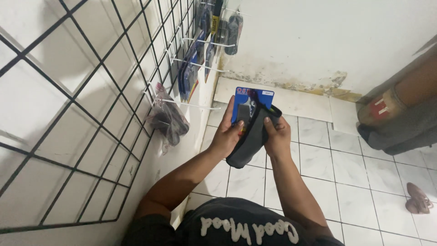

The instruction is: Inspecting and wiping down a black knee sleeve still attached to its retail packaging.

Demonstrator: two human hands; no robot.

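Blue blister card [253, 101] (dark part inside) and grey cloth [249, 141], grasped by both hands [227, 134] [277, 136].

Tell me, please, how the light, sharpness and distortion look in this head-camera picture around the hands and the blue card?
In the head view, the light is soft and even, with faint shadows on the floor tiles; the left hand, right hand and blue card are fairly sharp; the wire grid fans out and looms large from wide-angle distortion; no strong glare.

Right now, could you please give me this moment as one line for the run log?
left hand: holds blue carded pack | right hand: holds dark grey cloth | beside: black wire grid wall rack
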